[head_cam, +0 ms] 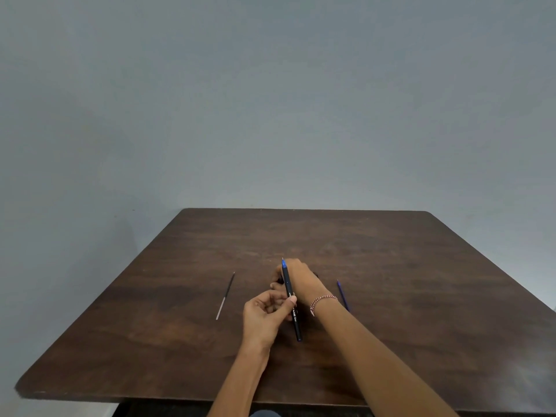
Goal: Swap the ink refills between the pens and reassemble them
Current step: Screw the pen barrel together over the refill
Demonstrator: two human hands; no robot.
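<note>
White lettering runs along the slim black plastic pen [288, 281]; only "ANE Gel" can be read, since a thumb covers the rest. The pen has a blue cone tip with a fine point at its far end and a blue nub at its near end. It is lifted off the dark brown wooden table [421, 296], and its length runs away from the person.

The left hand [264, 314] pinches the pen at mid-barrel, with the thumb pressed on top and the fingers [272, 296] curled together beneath. The right hand [302, 278] sits just behind the pen's upper half, knuckles up and fingers bent down over something dark. Whether they grip it cannot be told. A twisted red-and-white thread bracelet [323, 299] circles that wrist.

Left of the pen, well apart, a thin black ink refill [225, 296] lies flat on the table, with a dark far half and a pale near half. Right of the pen, just beyond the right wrist, lies a thin blue ink refill [342, 294]. The table has rounded corners and a mottled grain. Behind the pen rises a plain grey wall [270, 100].
</note>
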